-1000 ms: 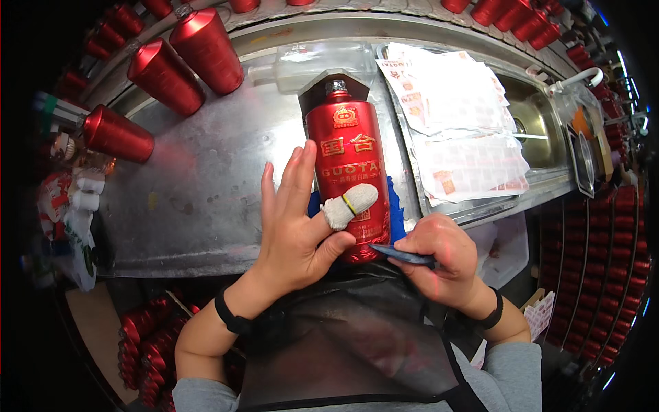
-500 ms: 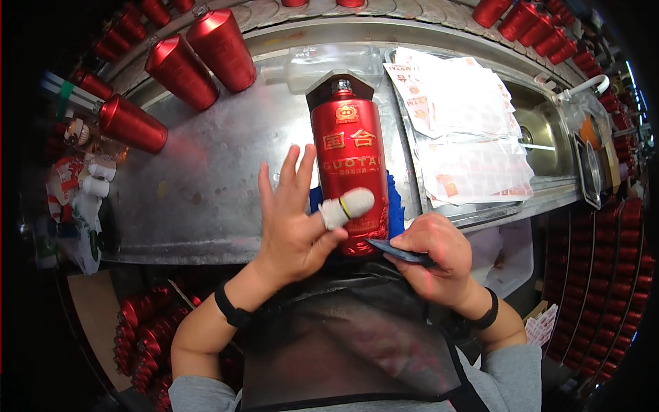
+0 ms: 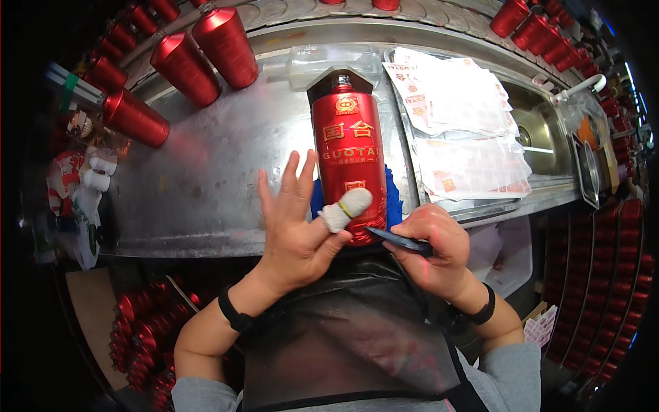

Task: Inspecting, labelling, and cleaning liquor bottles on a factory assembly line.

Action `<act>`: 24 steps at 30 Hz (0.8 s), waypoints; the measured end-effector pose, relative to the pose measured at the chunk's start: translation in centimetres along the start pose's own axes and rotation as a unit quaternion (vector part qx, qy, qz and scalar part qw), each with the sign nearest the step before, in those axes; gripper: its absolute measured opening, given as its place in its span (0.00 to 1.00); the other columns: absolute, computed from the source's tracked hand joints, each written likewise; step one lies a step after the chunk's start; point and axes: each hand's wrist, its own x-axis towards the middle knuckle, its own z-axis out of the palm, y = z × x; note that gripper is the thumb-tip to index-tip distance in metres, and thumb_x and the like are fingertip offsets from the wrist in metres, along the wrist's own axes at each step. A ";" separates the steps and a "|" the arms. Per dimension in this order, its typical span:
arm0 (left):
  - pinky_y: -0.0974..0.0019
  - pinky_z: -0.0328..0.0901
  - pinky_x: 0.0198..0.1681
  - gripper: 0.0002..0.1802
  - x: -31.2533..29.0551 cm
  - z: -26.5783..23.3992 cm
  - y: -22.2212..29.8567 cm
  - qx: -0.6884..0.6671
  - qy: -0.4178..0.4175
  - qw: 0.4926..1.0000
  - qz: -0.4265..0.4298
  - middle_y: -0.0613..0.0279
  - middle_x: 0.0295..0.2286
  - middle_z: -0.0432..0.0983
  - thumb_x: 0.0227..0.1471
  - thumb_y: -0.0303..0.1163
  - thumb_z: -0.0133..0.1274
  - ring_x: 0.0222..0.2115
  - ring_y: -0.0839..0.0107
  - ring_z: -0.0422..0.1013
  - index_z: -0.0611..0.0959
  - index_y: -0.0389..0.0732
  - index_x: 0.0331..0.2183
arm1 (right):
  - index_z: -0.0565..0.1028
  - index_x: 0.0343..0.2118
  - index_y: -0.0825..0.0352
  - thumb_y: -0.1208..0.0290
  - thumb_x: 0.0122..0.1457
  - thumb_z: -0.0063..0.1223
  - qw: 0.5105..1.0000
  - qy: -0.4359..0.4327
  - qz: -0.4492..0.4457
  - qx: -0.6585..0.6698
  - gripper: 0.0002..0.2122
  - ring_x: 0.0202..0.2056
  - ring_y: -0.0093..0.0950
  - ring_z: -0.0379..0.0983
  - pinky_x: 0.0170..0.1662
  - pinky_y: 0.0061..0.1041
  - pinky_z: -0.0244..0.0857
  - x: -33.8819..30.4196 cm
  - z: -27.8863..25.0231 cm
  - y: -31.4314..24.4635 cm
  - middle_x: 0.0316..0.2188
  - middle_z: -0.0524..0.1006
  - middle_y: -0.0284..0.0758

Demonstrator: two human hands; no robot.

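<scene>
A red metallic bottle (image 3: 349, 172) with gold markings lies on its back on a blue cloth (image 3: 394, 194), its neck resting in a dark holder (image 3: 364, 84) at the far end. My left hand (image 3: 294, 240) is open, three fingers spread upward beside the bottle. Its index finger wears a white cloth cover (image 3: 348, 209) with a yellow band and rests on the lower part of the bottle; the thumb lies near the base. In my right hand (image 3: 439, 246), a thin dark blue-grey scraper (image 3: 398, 241) is pinched, its tip at the bottle's lower right side.
Printed label sheets (image 3: 456, 103) lie on a tray to the right, before a sink (image 3: 525, 120) with a white tap. Red bottles (image 3: 225, 48) stand at the left of the metal table (image 3: 185, 192). More ride a conveyor (image 3: 425, 17) behind; crates of bottles (image 3: 597, 288) are stacked right.
The bottles on the conveyor have shifted rightward. My view has moved slightly. Both hands keep nearly the same places on the bottle, with the scraper tip still at its lower side.
</scene>
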 end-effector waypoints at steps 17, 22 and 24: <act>0.43 0.44 0.65 0.42 -0.8 1.4 -0.5 -0.210 0.079 0.964 -0.144 0.36 0.62 0.56 0.49 0.44 0.65 0.65 0.48 0.53 0.70 0.35 0.60 | 0.74 0.33 0.69 0.76 0.50 0.61 0.994 -0.009 0.066 -0.089 0.08 0.31 0.42 0.77 0.34 0.34 0.70 5.7 2.8 -1.3 0.29 0.76 0.43; 0.56 0.45 0.67 0.50 -0.6 1.3 -0.9 -0.280 0.013 0.942 -0.184 0.42 0.65 0.51 0.48 0.43 0.67 0.67 0.54 0.48 0.61 0.36 0.65 | 0.75 0.30 0.71 0.77 0.51 0.61 0.977 0.062 0.201 -0.044 0.06 0.26 0.32 0.75 0.31 0.27 0.69 5.6 0.2 0.4 0.26 0.76 0.39; 0.55 0.49 0.66 0.50 -0.4 1.5 -1.2 -0.320 0.035 0.928 -0.190 0.39 0.64 0.53 0.47 0.43 0.68 0.66 0.52 0.50 0.62 0.35 0.64 | 0.75 0.30 0.71 0.78 0.50 0.61 0.989 0.026 0.134 -0.054 0.06 0.26 0.33 0.75 0.32 0.28 0.69 5.9 0.8 -0.7 0.26 0.76 0.39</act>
